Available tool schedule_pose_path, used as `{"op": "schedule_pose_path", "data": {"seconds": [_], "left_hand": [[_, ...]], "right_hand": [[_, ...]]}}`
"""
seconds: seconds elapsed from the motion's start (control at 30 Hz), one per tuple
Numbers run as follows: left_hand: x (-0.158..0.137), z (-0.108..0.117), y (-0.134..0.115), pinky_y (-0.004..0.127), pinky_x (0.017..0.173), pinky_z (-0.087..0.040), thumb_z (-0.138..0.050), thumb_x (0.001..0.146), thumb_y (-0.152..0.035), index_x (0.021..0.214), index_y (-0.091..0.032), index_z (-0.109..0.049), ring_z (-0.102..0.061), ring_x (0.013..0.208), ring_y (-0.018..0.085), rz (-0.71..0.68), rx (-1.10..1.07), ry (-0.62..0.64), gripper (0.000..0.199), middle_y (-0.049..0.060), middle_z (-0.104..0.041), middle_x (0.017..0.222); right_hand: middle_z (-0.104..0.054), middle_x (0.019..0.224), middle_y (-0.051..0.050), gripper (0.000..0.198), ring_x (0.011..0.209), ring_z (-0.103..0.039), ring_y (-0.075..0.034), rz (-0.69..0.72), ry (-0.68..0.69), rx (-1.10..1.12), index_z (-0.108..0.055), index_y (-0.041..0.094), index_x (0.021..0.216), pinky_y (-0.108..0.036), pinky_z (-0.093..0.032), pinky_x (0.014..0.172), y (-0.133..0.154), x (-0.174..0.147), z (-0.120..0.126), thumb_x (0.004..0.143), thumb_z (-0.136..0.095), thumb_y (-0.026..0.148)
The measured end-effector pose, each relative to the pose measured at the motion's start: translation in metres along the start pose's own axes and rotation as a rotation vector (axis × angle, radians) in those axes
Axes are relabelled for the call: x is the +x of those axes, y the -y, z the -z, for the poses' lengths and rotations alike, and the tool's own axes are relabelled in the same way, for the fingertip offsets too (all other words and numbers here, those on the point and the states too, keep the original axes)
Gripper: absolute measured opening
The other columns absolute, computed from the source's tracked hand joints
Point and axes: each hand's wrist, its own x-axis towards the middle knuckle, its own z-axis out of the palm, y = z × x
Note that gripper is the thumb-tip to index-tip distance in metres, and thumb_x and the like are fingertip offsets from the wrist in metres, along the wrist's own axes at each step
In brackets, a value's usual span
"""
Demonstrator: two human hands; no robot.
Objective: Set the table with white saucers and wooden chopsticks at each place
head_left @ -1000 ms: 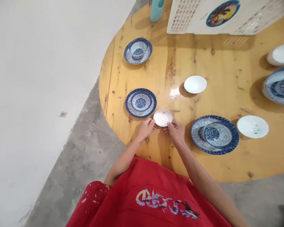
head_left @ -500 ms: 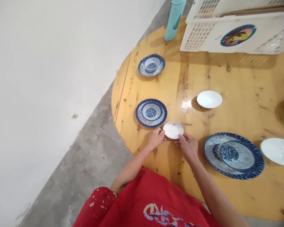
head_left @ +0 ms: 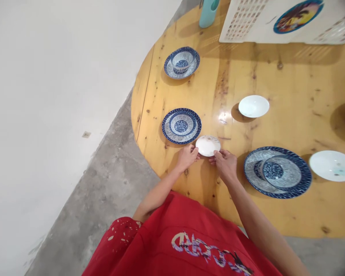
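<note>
The oval yellow wooden counter (head_left: 293, 92) before you looks smooth and varnished: grain and dark knots show through, and a bright glare marks its gloss. By its near left edge, your small round white dish (head_left: 208, 146) looks like smooth glazed ceramic, as does the round white bowl (head_left: 253, 106) nearer the middle. The round blue-and-white patterned plate (head_left: 165, 127) by the left edge has a glossy, ceramic-looking glaze. Toward the far edge, the perforated white basket (head_left: 263, 34) looks like moulded plastic. Your red short-sleeved shirt (head_left: 161, 237) is matt cloth. Beyond the left edge, the grey floor (head_left: 126, 180) looks like matt concrete.
</note>
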Motion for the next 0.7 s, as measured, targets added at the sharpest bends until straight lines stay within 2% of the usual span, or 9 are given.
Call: {"op": "schedule_pose_path", "data": {"seconds": [0.17,0.4,0.6,0.7], "left_hand": [[0.0,-0.001,0.001,0.023,0.064,-0.053,-0.05,0.096,-0.029,0.089,-0.016,-0.062,-0.07,0.066,0.014,-0.012,0.009,0.001,0.019,0.003,-0.073,0.073],[-0.002,0.001,-0.001,0.022,0.062,-0.052,-0.051,0.096,-0.029,0.087,-0.016,-0.06,-0.07,0.064,0.014,-0.001,-0.053,0.012,0.018,0.003,-0.072,0.074],[-0.002,0.002,-0.002,0.024,0.066,-0.053,-0.05,0.096,-0.029,0.087,-0.017,-0.062,-0.07,0.066,0.015,-0.022,0.005,0.012,0.019,0.004,-0.073,0.072],[-0.003,0.003,-0.004,0.023,0.061,-0.051,-0.05,0.096,-0.031,0.088,-0.017,-0.06,-0.069,0.063,0.015,-0.002,-0.05,0.028,0.019,0.005,-0.073,0.075]], "right_hand": [[-0.062,0.058,-0.001,0.015,0.048,-0.059,-0.016,0.005,0.007,-0.005,-0.061,0.015,0.087,-0.024,-0.048,0.046,-0.002,0.001,0.0,0.08,-0.061,0.029],[-0.062,0.058,-0.001,0.014,0.05,-0.061,-0.017,0.018,0.024,-0.051,-0.061,0.016,0.087,-0.023,-0.048,0.047,0.0,0.001,0.001,0.081,-0.059,0.029],[-0.065,0.063,-0.003,0.024,0.053,-0.062,-0.019,0.014,0.041,-0.08,-0.06,0.016,0.09,-0.026,-0.05,0.05,0.002,-0.004,0.003,0.081,-0.06,0.038],[-0.067,0.067,-0.007,0.03,0.056,-0.064,-0.022,0.021,0.037,-0.218,-0.062,0.016,0.09,-0.031,-0.051,0.057,0.009,-0.006,0.006,0.085,-0.056,0.045]]}}
